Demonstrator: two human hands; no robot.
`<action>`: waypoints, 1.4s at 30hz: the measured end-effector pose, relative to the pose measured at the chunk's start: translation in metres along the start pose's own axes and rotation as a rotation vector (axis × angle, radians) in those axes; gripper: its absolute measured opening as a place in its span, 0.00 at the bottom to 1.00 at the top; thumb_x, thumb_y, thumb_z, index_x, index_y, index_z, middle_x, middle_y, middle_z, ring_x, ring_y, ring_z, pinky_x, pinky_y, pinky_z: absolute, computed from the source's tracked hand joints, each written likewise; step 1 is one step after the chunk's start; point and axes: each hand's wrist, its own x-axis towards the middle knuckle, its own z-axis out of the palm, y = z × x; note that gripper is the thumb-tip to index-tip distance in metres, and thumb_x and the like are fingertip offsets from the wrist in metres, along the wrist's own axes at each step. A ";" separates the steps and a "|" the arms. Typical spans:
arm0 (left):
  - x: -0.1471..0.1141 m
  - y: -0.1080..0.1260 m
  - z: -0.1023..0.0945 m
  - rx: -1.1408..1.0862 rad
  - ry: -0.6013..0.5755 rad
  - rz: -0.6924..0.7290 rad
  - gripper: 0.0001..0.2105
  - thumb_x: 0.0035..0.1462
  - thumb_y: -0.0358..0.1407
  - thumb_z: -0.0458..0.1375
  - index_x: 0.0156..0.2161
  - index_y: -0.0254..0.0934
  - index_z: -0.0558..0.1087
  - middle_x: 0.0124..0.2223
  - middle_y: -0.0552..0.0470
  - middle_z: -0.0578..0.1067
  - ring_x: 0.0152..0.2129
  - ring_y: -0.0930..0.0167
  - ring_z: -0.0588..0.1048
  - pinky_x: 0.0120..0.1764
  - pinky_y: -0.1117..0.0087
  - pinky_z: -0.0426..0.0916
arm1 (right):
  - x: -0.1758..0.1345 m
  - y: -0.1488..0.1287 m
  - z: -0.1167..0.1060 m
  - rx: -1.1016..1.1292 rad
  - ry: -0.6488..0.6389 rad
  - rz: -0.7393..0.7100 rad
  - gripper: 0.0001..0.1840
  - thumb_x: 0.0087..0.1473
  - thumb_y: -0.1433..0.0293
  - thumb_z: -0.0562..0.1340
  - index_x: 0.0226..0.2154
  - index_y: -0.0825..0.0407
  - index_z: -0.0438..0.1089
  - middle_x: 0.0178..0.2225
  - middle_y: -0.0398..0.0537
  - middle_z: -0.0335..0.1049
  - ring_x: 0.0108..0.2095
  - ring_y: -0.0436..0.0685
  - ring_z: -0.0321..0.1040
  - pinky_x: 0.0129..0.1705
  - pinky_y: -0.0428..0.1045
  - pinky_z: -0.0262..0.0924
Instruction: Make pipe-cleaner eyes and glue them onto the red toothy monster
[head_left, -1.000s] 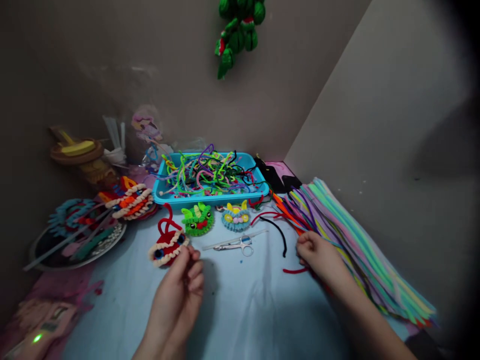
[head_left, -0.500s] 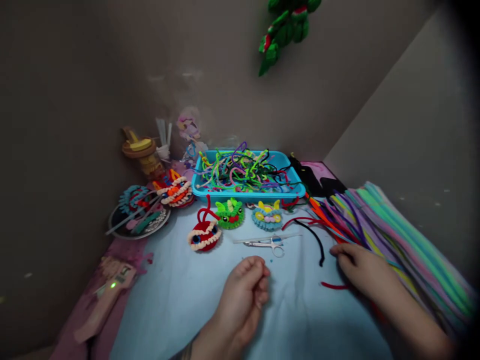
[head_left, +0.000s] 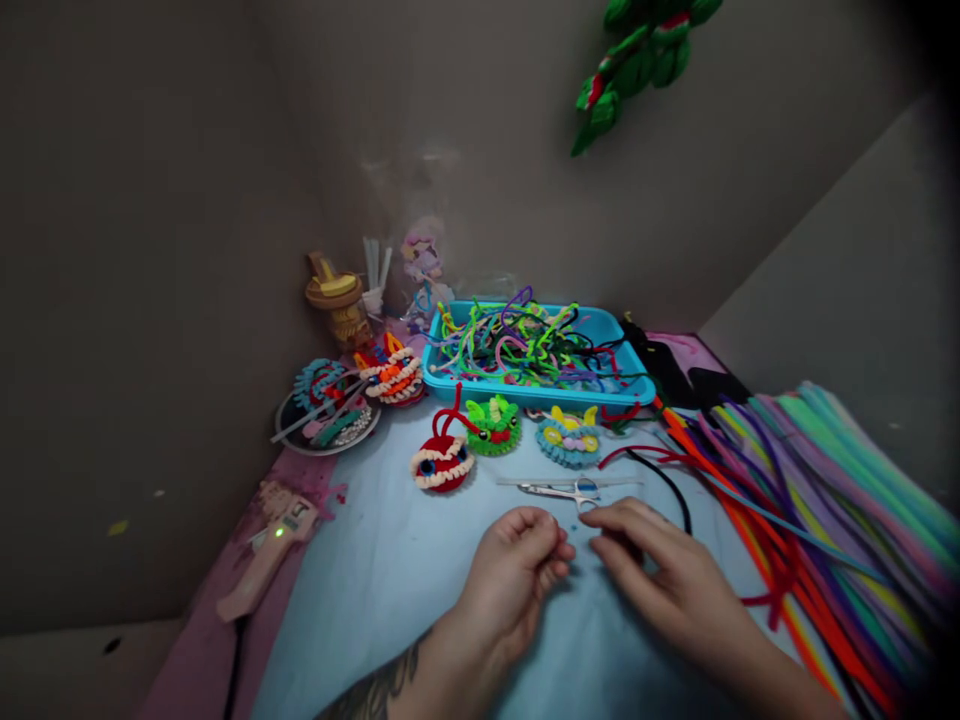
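Observation:
My left hand [head_left: 514,575] is curled in a pinch over the blue cloth [head_left: 360,580]; whatever its fingers hold, if anything, is too small to make out. Beside it, my right hand [head_left: 667,575] has thumb and forefinger parted, with nothing visible between them. The right forefinger's tip is close to the ring handles of small silver scissors [head_left: 559,491]; whether it touches them I cannot tell. Behind the scissors sit a red pipe-cleaner head [head_left: 444,465] with cream trim, a green one [head_left: 495,426] and a light blue one with yellow horns [head_left: 568,437].
A blue tray [head_left: 540,396] of tangled pipe-cleaner pieces stands at the back. Long pipe cleaners [head_left: 847,480] lie on the right. At left are a glue gun [head_left: 274,555], a bowl [head_left: 330,447] of parts, an orange head [head_left: 394,375] and a lidded cup [head_left: 341,305].
My right hand has moved left from the pipe cleaners to the scissors, near my left hand, and its fingers have parted. My left hand stays pinched. The whole view has swung left.

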 end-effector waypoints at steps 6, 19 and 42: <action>0.004 0.002 -0.005 0.163 -0.031 0.078 0.17 0.42 0.43 0.68 0.25 0.29 0.71 0.20 0.57 0.66 0.15 0.82 0.59 0.18 0.81 0.52 | 0.013 -0.014 0.025 0.071 0.081 -0.037 0.06 0.55 0.75 0.58 0.30 0.50 0.70 0.28 0.45 0.67 0.32 0.53 0.68 0.33 0.47 0.64; 0.014 0.003 -0.016 0.691 -0.047 0.209 0.26 0.42 0.60 0.58 0.18 0.37 0.61 0.12 0.62 0.57 0.11 0.80 0.52 0.16 0.76 0.45 | 0.002 0.004 0.036 -0.022 0.154 -0.271 0.09 0.57 0.77 0.55 0.35 0.51 0.69 0.27 0.47 0.67 0.29 0.54 0.63 0.32 0.50 0.62; 0.004 0.044 -0.004 -0.344 0.382 0.242 0.14 0.63 0.30 0.46 0.30 0.30 0.72 0.29 0.49 0.73 0.23 0.76 0.75 0.28 0.76 0.73 | 0.021 0.024 0.049 -0.053 0.055 -0.081 0.09 0.55 0.74 0.55 0.24 0.51 0.62 0.25 0.44 0.63 0.28 0.52 0.63 0.30 0.46 0.57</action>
